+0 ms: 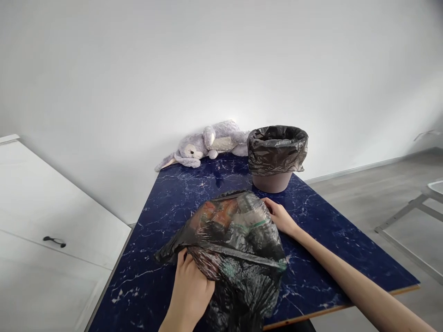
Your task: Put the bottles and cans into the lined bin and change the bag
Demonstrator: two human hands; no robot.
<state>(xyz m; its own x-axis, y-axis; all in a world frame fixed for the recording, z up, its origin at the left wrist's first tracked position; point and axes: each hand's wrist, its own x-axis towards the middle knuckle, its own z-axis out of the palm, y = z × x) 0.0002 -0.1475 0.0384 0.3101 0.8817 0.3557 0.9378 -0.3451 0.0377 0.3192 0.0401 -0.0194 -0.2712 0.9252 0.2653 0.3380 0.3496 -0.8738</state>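
A filled black garbage bag (pixel 238 249) lies on the near part of the blue marbled table (pixel 152 207). Orange, white and green items show dimly through its thin plastic. My left hand (pixel 192 286) has its fingers closed on the bag's near left side, bunching the film. At the far right side of the same bag is my right hand (pixel 279 217), its bent fingers gripping the plastic there; some fingertips are hidden behind the bag.
A pinkish trash bin (pixel 272 182) with a black liner (pixel 278 154) folded over its rim stands at the back right. Beside it a grey plush bunny (pixel 207 143) lies against the wall. A white cabinet (pixel 51 207) is at left, a metal-framed chair (pixel 411 226) at right.
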